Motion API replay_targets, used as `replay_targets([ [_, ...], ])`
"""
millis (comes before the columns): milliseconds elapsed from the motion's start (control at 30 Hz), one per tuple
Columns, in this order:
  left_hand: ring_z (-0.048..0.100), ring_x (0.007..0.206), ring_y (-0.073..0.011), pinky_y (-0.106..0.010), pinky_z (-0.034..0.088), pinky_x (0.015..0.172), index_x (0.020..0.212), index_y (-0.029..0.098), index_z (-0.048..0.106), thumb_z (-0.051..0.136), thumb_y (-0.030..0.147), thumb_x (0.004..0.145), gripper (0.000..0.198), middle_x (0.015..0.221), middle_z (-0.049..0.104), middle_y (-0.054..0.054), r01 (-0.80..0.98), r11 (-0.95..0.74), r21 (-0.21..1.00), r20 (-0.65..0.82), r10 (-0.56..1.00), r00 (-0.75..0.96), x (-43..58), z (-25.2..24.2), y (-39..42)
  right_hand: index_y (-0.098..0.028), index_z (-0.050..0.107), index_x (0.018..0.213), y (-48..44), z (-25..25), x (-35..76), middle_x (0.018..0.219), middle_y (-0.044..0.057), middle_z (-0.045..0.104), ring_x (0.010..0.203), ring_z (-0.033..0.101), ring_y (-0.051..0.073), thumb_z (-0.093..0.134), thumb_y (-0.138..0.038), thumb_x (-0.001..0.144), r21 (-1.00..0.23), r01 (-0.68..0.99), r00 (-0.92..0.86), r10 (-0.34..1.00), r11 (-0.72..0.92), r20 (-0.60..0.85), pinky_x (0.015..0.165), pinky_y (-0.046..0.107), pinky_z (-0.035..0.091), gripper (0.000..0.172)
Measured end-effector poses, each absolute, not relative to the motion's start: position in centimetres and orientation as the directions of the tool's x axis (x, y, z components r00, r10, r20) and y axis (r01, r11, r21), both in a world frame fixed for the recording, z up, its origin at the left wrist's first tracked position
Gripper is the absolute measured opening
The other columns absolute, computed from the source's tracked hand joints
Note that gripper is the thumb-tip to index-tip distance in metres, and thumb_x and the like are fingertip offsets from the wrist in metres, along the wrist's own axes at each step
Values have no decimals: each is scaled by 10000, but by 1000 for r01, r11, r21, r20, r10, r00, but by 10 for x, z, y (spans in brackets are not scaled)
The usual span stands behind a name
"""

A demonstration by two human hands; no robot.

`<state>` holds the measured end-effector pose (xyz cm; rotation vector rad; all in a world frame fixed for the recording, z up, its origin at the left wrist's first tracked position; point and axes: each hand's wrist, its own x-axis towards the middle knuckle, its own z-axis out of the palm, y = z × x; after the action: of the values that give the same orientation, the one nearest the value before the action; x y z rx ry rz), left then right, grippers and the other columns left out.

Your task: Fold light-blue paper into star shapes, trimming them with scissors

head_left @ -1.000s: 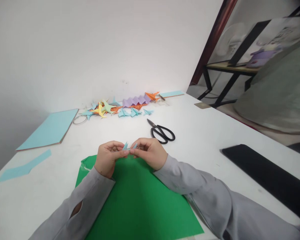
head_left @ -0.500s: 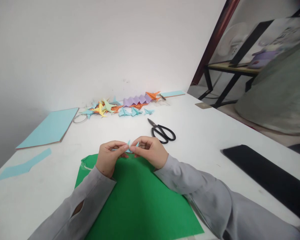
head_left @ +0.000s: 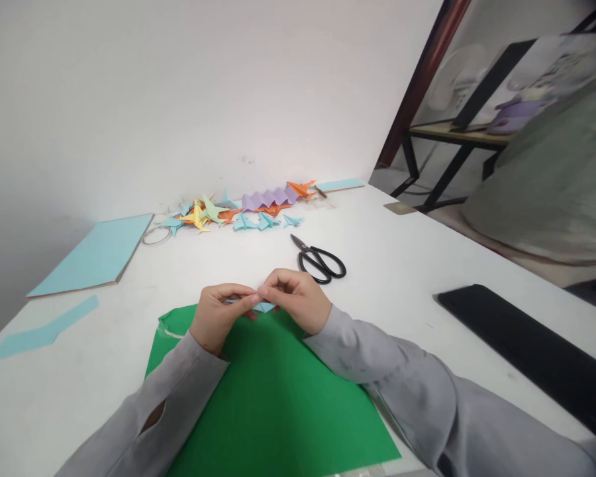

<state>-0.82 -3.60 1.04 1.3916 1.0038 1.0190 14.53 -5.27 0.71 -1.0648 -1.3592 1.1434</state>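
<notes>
A small folded piece of light blue paper [head_left: 264, 307] is pinched between both hands, just above the far edge of a green sheet [head_left: 283, 397]. My left hand [head_left: 222, 315] grips it from the left with thumb and fingers. From the right, my right hand [head_left: 300, 300] holds it, its thumb and fingertips touching those of my left hand. The fingers cover most of the paper. Black-handled scissors [head_left: 322, 263] lie just beyond my right hand, tips pointing away to the left.
Folded paper figures [head_left: 211, 211] and a pleated purple strip [head_left: 268, 198] lie along the wall. Light blue sheets [head_left: 97, 253] and a cut strip [head_left: 47, 329] are at the left. A long black object [head_left: 526, 351] lies at the right.
The fingertips have come together, and the blue points that stood up between them no longer show. The whole view has shifted slightly.
</notes>
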Motion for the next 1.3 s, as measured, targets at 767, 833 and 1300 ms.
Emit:
replay_targets([
  [767, 584, 459, -112, -231, 477, 517, 709, 140, 621, 770, 176, 513, 249, 487, 616, 32, -31, 24, 999, -12, 938, 345, -8, 14, -37, -148, 601, 697, -50, 8, 145, 536, -24, 568, 457, 486, 88, 722, -383, 562, -991, -59, -132, 983, 120, 127, 439, 219, 372, 296],
  [833, 583, 458, -109, -232, 479, 523, 730, 140, 614, 763, 169, 524, 256, 491, 624, 33, -37, 29, 999, -14, 935, 355, -8, 14, -38, -145, 601, 643, -51, 8, 144, 524, -22, 566, 467, 475, 85, 747, -346, 534, -987, -32, -116, 980, 159, 162, 457, 220, 360, 271],
  [1300, 592, 472, -117, -237, 491, 526, 798, 127, 629, 778, 148, 495, 338, 509, 624, 30, -79, 36, 996, -8, 943, 333, -3, 12, -40, -151, 522, 502, -48, 5, 145, 432, -33, 521, 410, 405, 73, 738, -382, 560, -976, -182, -156, 976, 123, 152, 428, 225, 285, 321],
])
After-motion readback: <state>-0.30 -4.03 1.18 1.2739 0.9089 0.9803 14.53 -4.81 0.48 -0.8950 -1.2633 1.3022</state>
